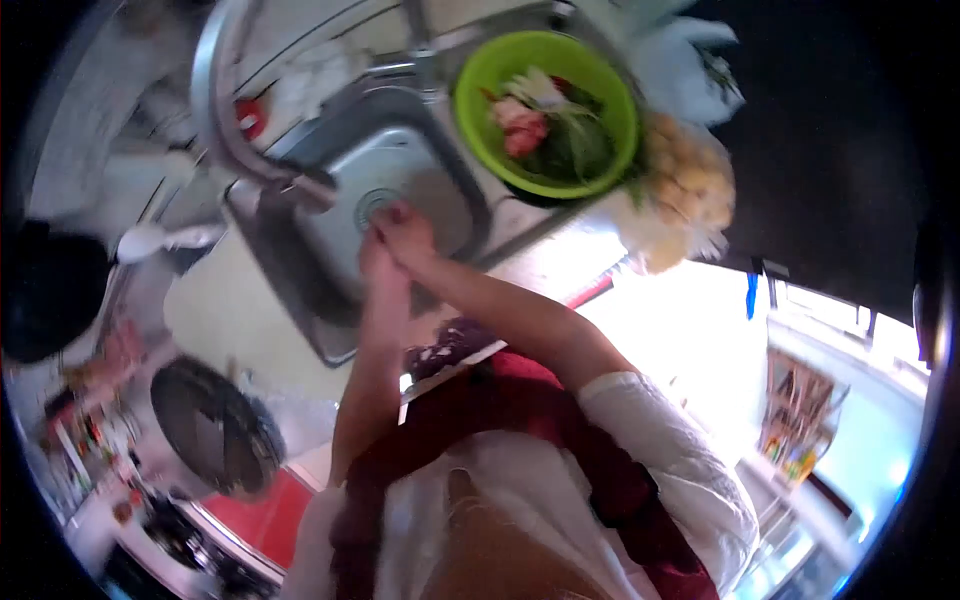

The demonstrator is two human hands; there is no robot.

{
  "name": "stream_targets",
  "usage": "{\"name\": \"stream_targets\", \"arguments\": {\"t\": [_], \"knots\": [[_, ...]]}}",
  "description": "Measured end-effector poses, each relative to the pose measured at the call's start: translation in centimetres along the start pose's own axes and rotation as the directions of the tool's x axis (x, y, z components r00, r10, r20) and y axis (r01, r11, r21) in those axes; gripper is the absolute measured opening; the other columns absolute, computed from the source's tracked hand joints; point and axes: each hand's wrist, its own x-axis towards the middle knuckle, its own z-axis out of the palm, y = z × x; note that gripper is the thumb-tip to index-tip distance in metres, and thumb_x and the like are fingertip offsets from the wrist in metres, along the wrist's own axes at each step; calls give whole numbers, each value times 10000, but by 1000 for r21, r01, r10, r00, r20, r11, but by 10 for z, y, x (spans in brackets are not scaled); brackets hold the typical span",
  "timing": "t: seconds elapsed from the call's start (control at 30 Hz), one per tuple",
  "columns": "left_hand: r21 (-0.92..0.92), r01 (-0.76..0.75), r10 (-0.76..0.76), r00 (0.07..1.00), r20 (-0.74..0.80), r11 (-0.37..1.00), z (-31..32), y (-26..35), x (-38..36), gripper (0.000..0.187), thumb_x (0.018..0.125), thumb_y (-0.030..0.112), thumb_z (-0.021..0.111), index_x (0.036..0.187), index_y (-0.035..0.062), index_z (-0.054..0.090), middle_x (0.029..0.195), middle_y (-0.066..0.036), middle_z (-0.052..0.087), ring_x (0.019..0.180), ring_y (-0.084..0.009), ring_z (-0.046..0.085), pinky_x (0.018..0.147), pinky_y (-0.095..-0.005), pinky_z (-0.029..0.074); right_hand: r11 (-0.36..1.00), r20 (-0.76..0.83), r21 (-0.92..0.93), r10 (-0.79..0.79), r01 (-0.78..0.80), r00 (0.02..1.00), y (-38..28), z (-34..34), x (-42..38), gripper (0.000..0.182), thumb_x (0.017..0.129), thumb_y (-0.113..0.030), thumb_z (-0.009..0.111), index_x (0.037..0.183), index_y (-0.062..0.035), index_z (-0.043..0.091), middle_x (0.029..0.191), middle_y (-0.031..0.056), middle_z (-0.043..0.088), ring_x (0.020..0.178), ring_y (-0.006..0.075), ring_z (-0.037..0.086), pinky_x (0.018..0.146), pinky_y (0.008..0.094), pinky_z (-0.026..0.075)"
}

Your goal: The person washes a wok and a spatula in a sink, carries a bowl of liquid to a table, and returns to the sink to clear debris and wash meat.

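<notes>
Over the metal sink basin (345, 165), my left hand (376, 258) and my right hand (408, 238) are pressed against each other near the drain (372, 205). My right hand lies curled over my left hand, and no object shows between them. The fingers of my left hand are mostly hidden. The curved faucet (215, 95) arches over the left side of the sink, its spout end (316, 192) to the left of my hands. Whether water runs is too blurred to make out.
A green bowl (622, 140) holding leafy greens and pinkish-red pieces sits right of the sink. Bags (690, 190) of round yellowish items stand beside it. A white ladle (150, 240), a dark pan (50, 290) and a round lidded pan (215, 425) are at left.
</notes>
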Motion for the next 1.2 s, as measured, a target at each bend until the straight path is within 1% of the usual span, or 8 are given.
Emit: {"name": "stream_targets", "arguments": {"t": [0.07,0.33,0.6,0.77,0.87,0.97,1.03,1.2], "knots": [[-40,3,9,955,297,999,23,10,-4,308,962,245,338,1060,30,535,998,-97,574,923,-183,560,819,-318,452,976,-105,202,-59,80,993,-51,-37,-19,259,763,-288,612,823,-39,573,840,172,593,757,323,580,692,399,462],[84,-83,66,979,191,993,195,-61,-119,287,937,189,344,1043,12,544,1010,-100,559,963,-187,542,856,-313,427,874,-330,339,-235,347,914,-70,-215,-69,173,845,-185,562,860,-21,507,784,87,555,755,132,528,695,272,445],[680,-280,-38,910,412,677,250,-271,-156,322,906,176,426,1132,-23,541,1147,-118,547,1056,-191,521,910,-282,407,654,-515,690,143,310,845,57,-395,-99,99,858,-124,539,875,-30,514,774,31,551,719,93,498,652,230,432],[665,28,-281,919,277,747,292,-359,-140,323,923,306,437,1021,13,534,993,-57,542,940,-166,520,839,-284,413,839,-658,476,141,264,740,121,-470,-69,208,875,-201,537,878,7,537,795,78,583,694,146,525,636,264,441],[508,336,-501,834,230,793,304,-385,-101,361,918,390,421,1013,66,550,974,-20,542,934,-142,509,811,-267,410,861,-667,425,88,281,739,181,-485,-14,274,898,-271,500,923,-1,540,814,83,584,697,161,530,631,282,444],[732,145,-442,867,230,665,309,-377,-82,452,903,482,403,1117,107,536,1058,-17,542,973,-146,499,855,-265,384,382,-144,924,410,-26,901,148,-515,-5,190,898,-249,466,948,-81,539,797,34,524,698,112,489,569,261,398],[784,-21,-398,853,338,621,294,-383,-68,500,898,508,396,1181,112,513,1100,-22,542,999,-156,496,878,-277,375,465,-206,884,465,-40,861,149,-523,-1,182,890,-254,481,951,-94,542,788,28,530,678,108,494,550,247,392],[547,-714,-369,697,615,-437,248,-379,-69,381,944,297,372,1295,154,414,1131,-138,574,1057,-273,548,893,-347,421,479,-355,869,429,125,831,145,-529,-7,174,849,-202,530,952,-65,562,758,19,562,624,93,523,512,184,399]]}}
